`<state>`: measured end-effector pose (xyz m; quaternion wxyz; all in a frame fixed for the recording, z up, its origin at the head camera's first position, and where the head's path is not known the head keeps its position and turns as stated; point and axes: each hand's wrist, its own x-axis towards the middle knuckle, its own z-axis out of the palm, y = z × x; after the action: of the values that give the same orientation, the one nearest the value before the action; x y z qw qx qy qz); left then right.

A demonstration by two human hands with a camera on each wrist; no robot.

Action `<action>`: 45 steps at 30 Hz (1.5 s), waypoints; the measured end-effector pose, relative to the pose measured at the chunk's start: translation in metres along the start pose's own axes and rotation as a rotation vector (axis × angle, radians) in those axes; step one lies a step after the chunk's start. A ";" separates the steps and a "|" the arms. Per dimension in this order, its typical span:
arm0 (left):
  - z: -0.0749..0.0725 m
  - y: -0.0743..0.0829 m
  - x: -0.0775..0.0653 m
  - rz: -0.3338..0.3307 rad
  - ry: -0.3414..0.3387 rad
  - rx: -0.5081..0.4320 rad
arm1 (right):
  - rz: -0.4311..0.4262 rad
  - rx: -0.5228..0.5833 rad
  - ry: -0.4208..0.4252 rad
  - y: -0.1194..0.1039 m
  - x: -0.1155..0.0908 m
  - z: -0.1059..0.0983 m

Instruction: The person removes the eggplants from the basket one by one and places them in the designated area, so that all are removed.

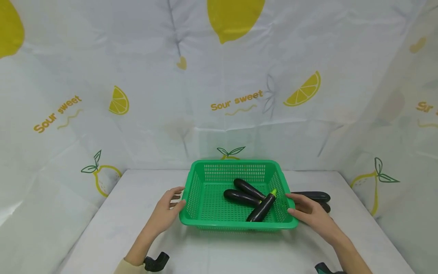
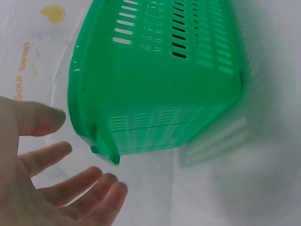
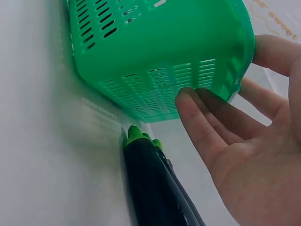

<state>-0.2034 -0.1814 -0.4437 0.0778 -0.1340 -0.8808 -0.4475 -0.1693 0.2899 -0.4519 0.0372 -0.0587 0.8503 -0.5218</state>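
A green plastic basket (image 1: 238,225) with slotted walls stands on the white table, and three dark eggplants (image 1: 243,198) lie inside it. My left hand (image 1: 165,211) is beside its left end; in the left wrist view the thumb and spread fingers (image 2: 91,188) are apart from the rim. At the right end, my right hand (image 1: 313,215) touches the basket. The right wrist view has its thumb and index finger at the rim and the other fingers (image 3: 200,127), fairly straight, by the outer wall. Below that hand lie more eggplants (image 3: 153,181), partly hidden by it in the head view.
The white table (image 1: 113,228) meets a white sheet (image 1: 154,125) printed with lemons at the back and both sides. The eggplants on the table (image 1: 315,196) lie close against the basket's right side.
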 end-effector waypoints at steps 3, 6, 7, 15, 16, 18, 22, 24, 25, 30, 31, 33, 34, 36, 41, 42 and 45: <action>-0.006 0.006 0.004 0.072 0.045 0.086 | -0.006 0.008 0.000 0.001 -0.001 0.001; -0.010 0.013 0.007 0.158 0.088 0.142 | -0.003 0.012 -0.001 0.000 -0.002 0.003; -0.010 0.015 0.008 0.183 0.101 0.151 | -0.004 0.009 -0.001 0.000 -0.003 0.003; -0.003 0.040 0.020 0.324 0.079 0.111 | -0.003 0.021 -0.012 0.000 -0.002 0.003; -0.001 0.044 0.022 0.323 0.065 0.094 | -0.002 0.021 -0.012 0.000 -0.002 0.003; 0.004 0.050 0.026 0.318 0.035 0.061 | 0.001 0.018 -0.011 -0.001 -0.002 0.003; 0.012 0.061 0.034 0.292 -0.029 0.002 | 0.005 0.015 -0.006 -0.002 -0.001 0.003; 0.017 0.066 0.038 0.280 -0.062 -0.011 | 0.004 0.013 -0.003 -0.002 0.000 0.002; 0.019 0.068 0.039 0.274 -0.080 -0.016 | 0.004 0.013 -0.002 -0.003 0.000 0.002; 0.027 0.078 0.048 0.255 -0.172 -0.041 | 0.003 0.008 -0.002 -0.002 -0.001 0.001; 0.028 0.080 0.050 0.255 -0.190 -0.043 | 0.003 0.007 -0.002 -0.002 -0.001 0.001; 0.029 0.084 0.054 0.255 -0.223 -0.045 | 0.004 0.008 -0.004 -0.002 -0.001 0.000; 0.030 0.087 0.057 0.256 -0.239 -0.044 | 0.003 0.007 -0.004 -0.002 0.000 0.000; 0.032 0.092 0.062 0.263 -0.268 -0.049 | 0.003 0.005 -0.004 -0.003 0.000 0.000; 0.037 0.103 0.079 0.262 -0.313 -0.046 | 0.006 0.008 -0.006 -0.003 -0.001 -0.001; 0.039 0.105 0.083 0.260 -0.318 -0.044 | 0.009 0.008 -0.004 -0.003 -0.001 -0.001; 0.043 0.107 0.093 0.256 -0.327 -0.034 | 0.010 0.004 -0.011 -0.003 -0.001 0.000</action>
<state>-0.2604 -0.0706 -0.3626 -0.0123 -0.3169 -0.8497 -0.4211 -0.1682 0.2887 -0.4487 0.0445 -0.0572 0.8492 -0.5231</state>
